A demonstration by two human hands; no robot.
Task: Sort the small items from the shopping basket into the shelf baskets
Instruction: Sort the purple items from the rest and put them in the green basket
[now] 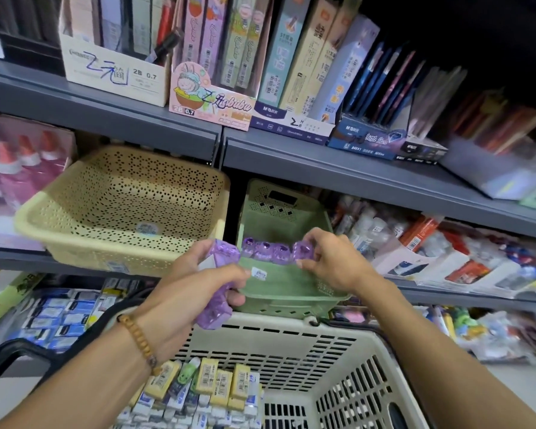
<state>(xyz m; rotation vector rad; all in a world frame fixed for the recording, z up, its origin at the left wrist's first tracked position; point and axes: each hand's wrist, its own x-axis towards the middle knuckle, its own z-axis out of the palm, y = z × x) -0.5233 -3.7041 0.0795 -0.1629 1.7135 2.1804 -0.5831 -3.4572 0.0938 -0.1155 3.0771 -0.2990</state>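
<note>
A strip of purple blister packs (268, 250) stretches between both hands, held over the front rim of the green shelf basket (291, 286). My left hand (198, 283) grips the strip's left end, which bends down past the fingers. My right hand (331, 261) pinches the right end. To the left on the same shelf sits a yellow perforated shelf basket (75, 212), tilted toward me with only a sticker inside. Below my arms is the cream shopping basket (338, 366), with several small boxed erasers (211, 388) heaped in its left part.
Grey shelves (353, 168) carry boxes of pencil leads above. Pink glue bottles (22, 168) stand at the left and packaged correction items (430, 243) lie at the right. More packets (59, 314) fill the lower shelf. The shopping basket's black handle (22, 351) curves at the lower left.
</note>
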